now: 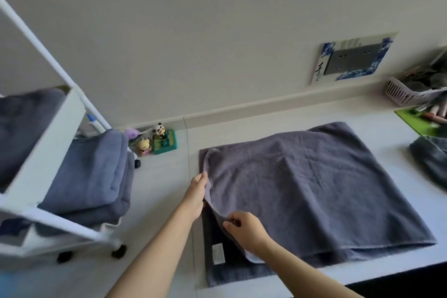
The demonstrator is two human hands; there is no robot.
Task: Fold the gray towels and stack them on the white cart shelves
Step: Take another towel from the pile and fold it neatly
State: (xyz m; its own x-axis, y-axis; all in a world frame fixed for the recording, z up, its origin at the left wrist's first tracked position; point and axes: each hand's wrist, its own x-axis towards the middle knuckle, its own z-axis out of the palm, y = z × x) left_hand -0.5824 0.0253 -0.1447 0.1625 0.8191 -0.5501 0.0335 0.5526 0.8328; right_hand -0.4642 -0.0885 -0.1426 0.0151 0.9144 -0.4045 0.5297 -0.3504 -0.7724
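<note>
Gray terry cloth fills the middle of the head view: a gray towel (314,189) lies on the white counter (387,113), its upper layer doubled over a darker lower layer with a white care label (218,252) showing near the front left corner. The left hand (197,192) pinches the folded layer's left edge, fingers curled onto the cloth; the right hand (244,227) pinches the same edge nearer the front, thumb and fingers closed on it, the edge raised slightly off the layer beneath.

To the left stands the white cart (48,143), with folded gray towels (92,176) already stacked on its shelves. Another dark towel (430,162) waits at the counter's right edge, near a pink basket (406,94). Small toy figurines (157,140) sit by the wall.

Judging from this, the fold is mid-way. The next move likely calls for carrying the pinched edge across evenly, both hands level, so corners meet.
</note>
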